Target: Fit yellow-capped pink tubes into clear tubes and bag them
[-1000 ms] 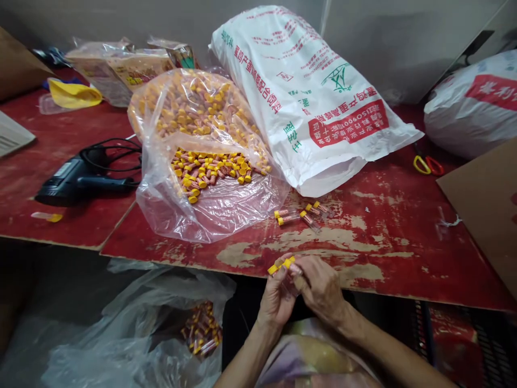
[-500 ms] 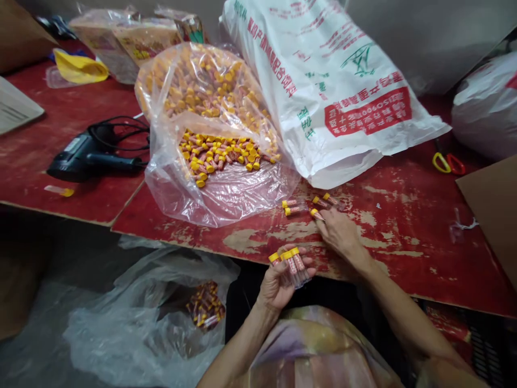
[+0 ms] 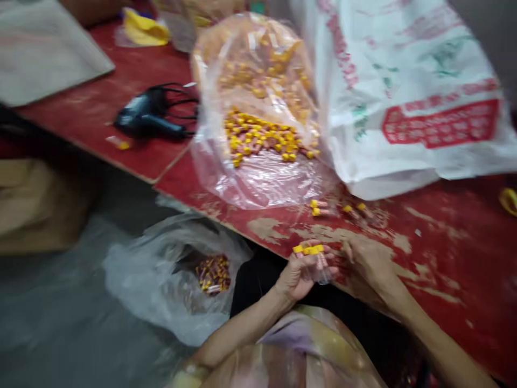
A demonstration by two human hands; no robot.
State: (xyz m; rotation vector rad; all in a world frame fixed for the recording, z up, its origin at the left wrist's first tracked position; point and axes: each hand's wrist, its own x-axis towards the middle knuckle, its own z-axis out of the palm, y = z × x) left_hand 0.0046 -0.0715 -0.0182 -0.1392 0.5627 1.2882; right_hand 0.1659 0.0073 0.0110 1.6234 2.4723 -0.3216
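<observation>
My left hand (image 3: 298,275) is closed around several small clear vials (image 3: 321,263) with yellow caps, their caps lined up towards the table. Just to its right, my right hand (image 3: 369,261) hovers by the table edge. Motion smears its fingers, so whether a vial is in them I cannot tell. Two capped vials (image 3: 321,208) lie side by side on the red table (image 3: 436,226). Another pair of vials (image 3: 355,212) lies a little to the right. Behind them, a clear plastic bag (image 3: 258,186) spills many vials with pinkish contents towards its mouth.
A large white printed sack (image 3: 407,81) stands right of the bag. A dark heat gun (image 3: 147,116) with its cable lies at left, near a single vial (image 3: 118,143). Below the table edge, an open plastic bag (image 3: 149,285) holds more vials. A cardboard box (image 3: 40,205) sits at left.
My right hand has drawn back from the table towards my left hand. The vial it touched no longer shows on the table. The camera view has turned left.
</observation>
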